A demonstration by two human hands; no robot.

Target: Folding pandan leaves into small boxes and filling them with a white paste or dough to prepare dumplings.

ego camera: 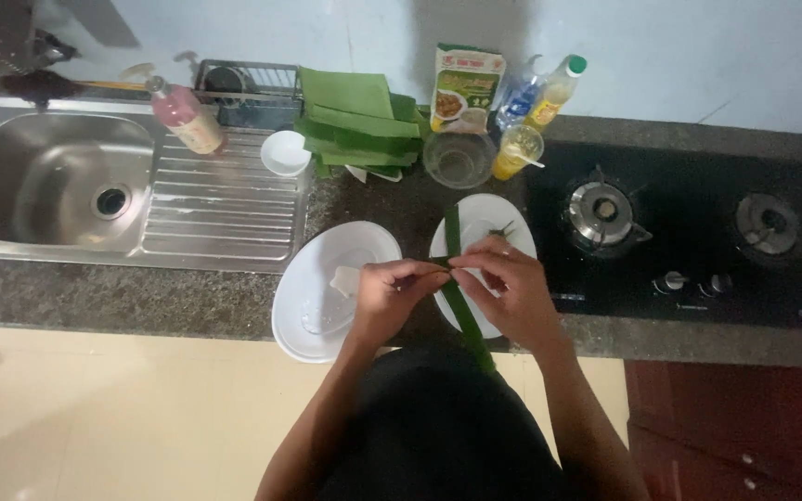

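Observation:
A long narrow green leaf strip [461,301] runs from a white round plate [505,223] down toward my body. My left hand [387,299] and my right hand [508,289] both pinch this strip at the middle, fingertips meeting above the counter edge. To the left lies a white oval plate [327,255] holding a small pale piece [343,278]. A small green scrap [503,229] lies on the round plate.
A stack of folded green leaves [359,121] sits at the back, beside a small white bowl [285,153], a glass bowl [458,160], a cup of yellow liquid [518,150], bottles and a food packet. A steel sink [58,176] is left; a black gas hob [679,232] is right.

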